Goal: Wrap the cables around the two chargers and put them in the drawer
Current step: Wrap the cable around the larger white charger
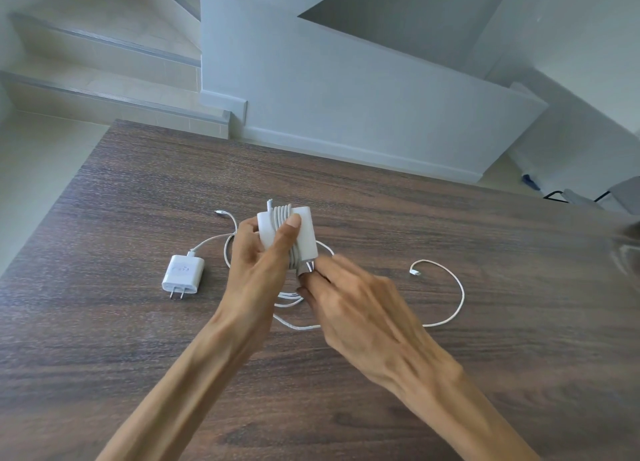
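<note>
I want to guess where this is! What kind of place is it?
Probably inside a home, near a staircase. Tiled steps climb at the back left beside a plain pale wall, and a dark wooden table holds phone-style chargers, such as the small charger.

You can read no text here; the small charger (180, 274) on the table (450, 356) bears faint grey print, too blurred to make out.
</note>
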